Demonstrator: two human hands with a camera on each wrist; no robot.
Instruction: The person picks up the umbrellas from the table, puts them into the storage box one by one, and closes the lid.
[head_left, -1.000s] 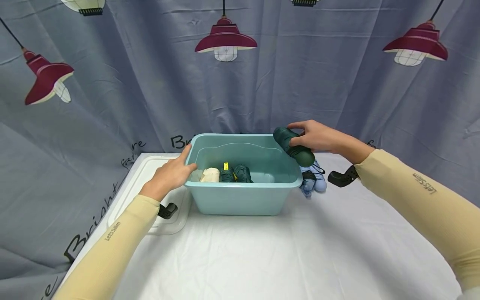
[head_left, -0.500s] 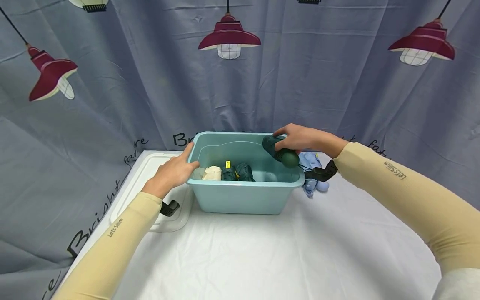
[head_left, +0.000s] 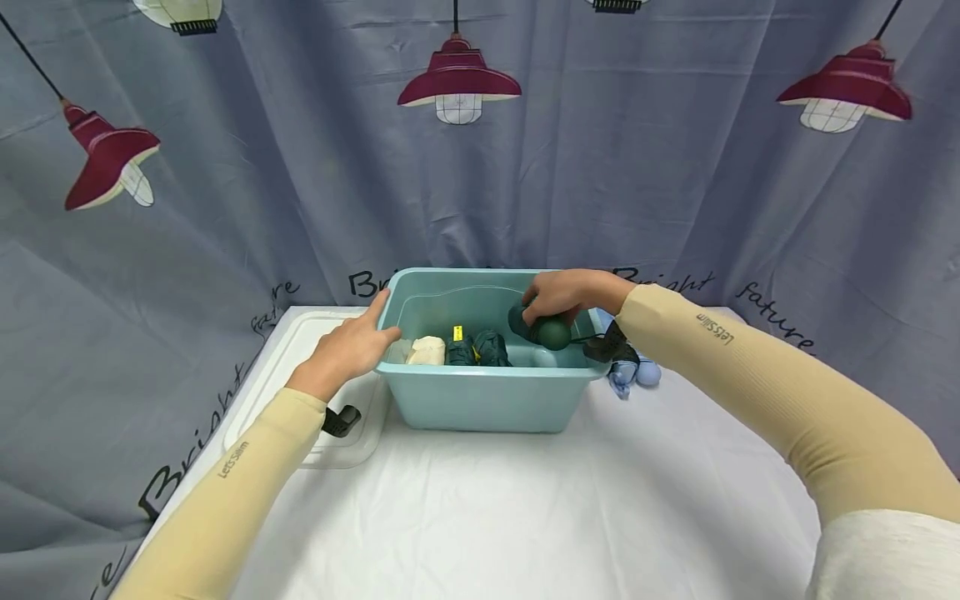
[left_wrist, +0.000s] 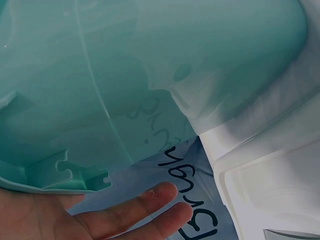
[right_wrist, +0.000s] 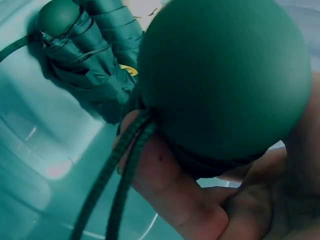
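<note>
My right hand [head_left: 558, 293] reaches down inside the light teal plastic bin [head_left: 487, 372], gripping a dark green folded umbrella [head_left: 553, 332]. In the right wrist view, that umbrella's rounded handle [right_wrist: 225, 75] fills much of the picture, and a doubled cord [right_wrist: 107, 185] hangs from it. Two more dark green folded umbrellas lie in the bin, one of them nearest the right hand [head_left: 491, 348], beside a cream bundle [head_left: 426, 351]. My left hand [head_left: 341, 354] rests at the bin's left rim. Its fingers [left_wrist: 165, 215] extend along the outside in the left wrist view.
A white lid [head_left: 345, 442] lies flat on the white-covered table [head_left: 510, 517], left of the bin and partly under the left arm. To the bin's right are blue folded umbrellas [head_left: 647, 372], partly hidden by the right wrist. A grey printed curtain [head_left: 570, 183] hangs behind the table.
My right hand has carried the green umbrella leftward from above the bin's right rim and lowered it inside. The left hand has stayed at the left rim.
</note>
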